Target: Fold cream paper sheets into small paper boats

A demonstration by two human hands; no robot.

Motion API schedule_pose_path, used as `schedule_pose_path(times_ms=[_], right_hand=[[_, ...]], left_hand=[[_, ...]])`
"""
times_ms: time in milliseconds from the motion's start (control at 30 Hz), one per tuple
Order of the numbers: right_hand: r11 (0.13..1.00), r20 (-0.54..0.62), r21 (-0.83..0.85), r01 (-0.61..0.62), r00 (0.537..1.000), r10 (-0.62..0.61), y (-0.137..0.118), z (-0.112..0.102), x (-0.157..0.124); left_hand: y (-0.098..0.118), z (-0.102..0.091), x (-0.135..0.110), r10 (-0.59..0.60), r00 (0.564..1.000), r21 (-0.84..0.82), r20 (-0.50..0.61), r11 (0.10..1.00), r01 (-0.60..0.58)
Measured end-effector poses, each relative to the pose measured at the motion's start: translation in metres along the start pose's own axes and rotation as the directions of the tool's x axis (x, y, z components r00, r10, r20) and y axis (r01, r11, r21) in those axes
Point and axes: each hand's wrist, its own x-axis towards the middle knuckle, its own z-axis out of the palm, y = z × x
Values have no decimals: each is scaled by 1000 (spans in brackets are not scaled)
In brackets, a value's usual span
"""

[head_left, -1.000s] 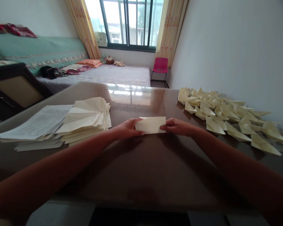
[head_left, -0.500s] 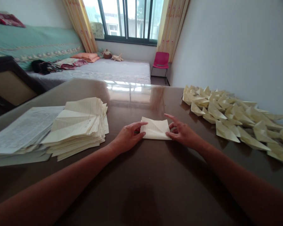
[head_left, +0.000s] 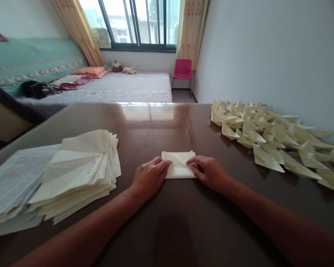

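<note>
A cream sheet of paper (head_left: 179,165), folded into a small rectangle, lies on the brown tabletop in front of me, with creases across its upper face. My left hand (head_left: 151,174) is closed on its left end, fingertips resting on top near the edge. At the right end, my right hand (head_left: 210,171) pinches the paper, index finger on the upper face and thumb by the side. The undersides of the fingers are hidden.
Left of my hands stands a stack of creased cream sheets (head_left: 75,167), beside printed papers (head_left: 13,181). Many folded paper boats (head_left: 267,129) crowd the table's right side along the wall. Beyond the glossy table (head_left: 144,126) are a bed (head_left: 139,85) and a pink chair (head_left: 183,69).
My right index finger, raised before, has come down onto the paper. The left fingers have shifted along its left end. The camera view has tilted and turned slightly.
</note>
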Motion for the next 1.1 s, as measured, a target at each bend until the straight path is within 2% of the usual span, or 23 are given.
schedule_pose_path(times_ms=[267, 500, 667, 867, 1100], right_hand=[[1000, -19, 1, -7, 1000, 7, 2, 5, 2], [995, -16, -95, -17, 1000, 16, 3, 7, 5], [995, -27, -99, -30, 999, 27, 2, 8, 7], [994, -56, -86, -61, 997, 56, -1, 14, 8], [986, -55, -157, -54, 997, 46, -2, 18, 9]], left_hand=[[-2, 0, 5, 0, 999, 10, 34, 1000, 0], [2, -1, 9, -66, 995, 109, 81, 992, 57], [6, -4, 11, -131, 988, 149, 80, 982, 118], [1, -6, 9, -48, 998, 72, 45, 996, 45], [4, -5, 10, -57, 996, 200, 68, 979, 42]])
